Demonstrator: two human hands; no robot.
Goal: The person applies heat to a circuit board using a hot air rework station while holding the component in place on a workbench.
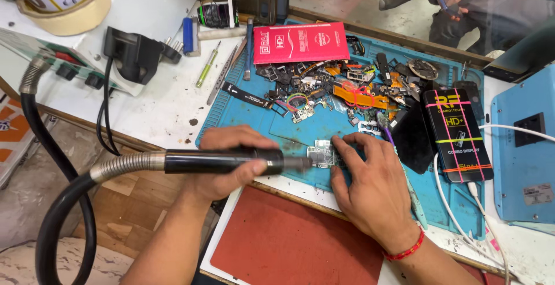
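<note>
Here, in the head view, a black hot-air handpiece [222, 161] is being gripped by the left hand [228, 163], whose fingers are being kept wrapped tightly round its barrel, while its metal nozzle is being aimed sideways at a small circuit board [321, 154]. The board is being kept flat on the blue work mat [300, 126], near the mat's front edge, and is being pinned there by the right hand [370, 189], whose fingertips [341, 144] are being pressed down beside and partly on it, with nothing being clasped between them. The nozzle tip is being held just beside the board's left edge; whether it is touching cannot be told. Judging from this, heat is being applied to the board, so the work is being taken as under way rather than finished: no loosened part is being seen lifted off, and the board is not being moved aside. A ribbed hose [124, 166] is being trailed from the handpiece down past the worktop [150, 103]. Behind the board, a heap of small phone parts and orange flex cables [347, 85] is being left untouched, with a red flat box [300, 42] beyond it and a black boxed display [457, 134] lying to the right, well apart from both hands.
</note>
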